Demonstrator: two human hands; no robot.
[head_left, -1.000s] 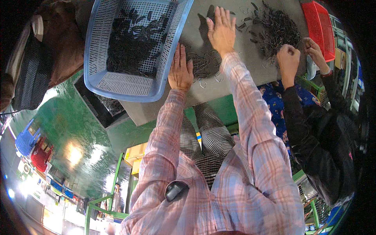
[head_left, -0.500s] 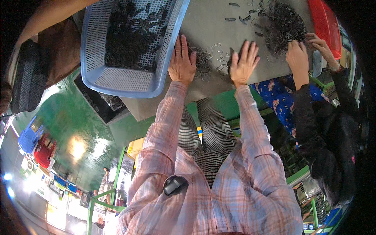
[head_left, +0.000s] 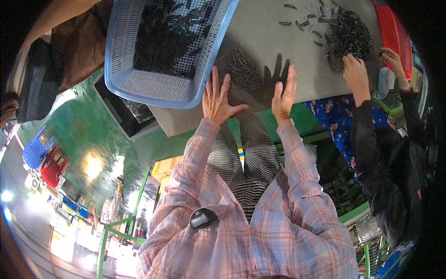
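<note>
two bare hands lie flat on the grey table [head_left: 278, 42], near its front edge. left hand [head_left: 217, 100]: fingers spread apart, palm down, holding nothing, just beside the near corner of the blue basket [head_left: 153, 88]. right hand [head_left: 283, 95]: fingers straight and close together, palm down, holding nothing. small heap of thin dark metal parts [head_left: 244, 69]: on the table between the hands, just beyond the fingertips. larger dark pile [head_left: 348, 32]: far right of the table, under a co-worker's hand [head_left: 355, 74]. red bin [head_left: 395, 32]: at the table's right end.
</note>
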